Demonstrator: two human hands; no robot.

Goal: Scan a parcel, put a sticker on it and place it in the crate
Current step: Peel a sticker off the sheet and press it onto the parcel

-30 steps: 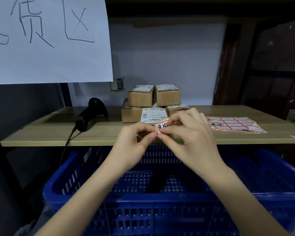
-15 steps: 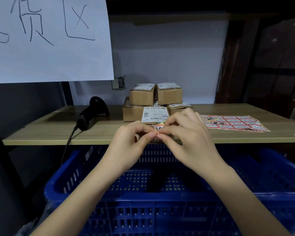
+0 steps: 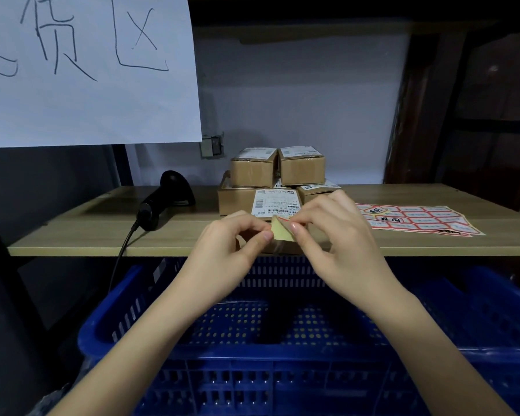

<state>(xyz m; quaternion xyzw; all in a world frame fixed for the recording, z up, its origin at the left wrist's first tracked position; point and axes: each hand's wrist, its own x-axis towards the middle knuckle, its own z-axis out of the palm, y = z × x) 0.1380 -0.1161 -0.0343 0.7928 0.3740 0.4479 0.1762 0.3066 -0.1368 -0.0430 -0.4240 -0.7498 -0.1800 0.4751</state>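
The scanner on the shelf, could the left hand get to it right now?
Probably not at once: the left hand is pinching the sticker with the right hand. Once it lets go, the scanner lies unobstructed to the left on the shelf.

A white paper sign (image 3: 84,70) carries handwritten Chinese characters, the last reading 区. The parcel's shipping label (image 3: 276,203) shows a barcode with digits too small to read. Print on the red-bordered sticker sheet (image 3: 415,219) is illegible.

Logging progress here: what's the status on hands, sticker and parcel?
Left hand and right hand both pinch the sticker, backing showing. Parcel on shelf edge behind the hands, not crated. Crate below, nothing blocking.
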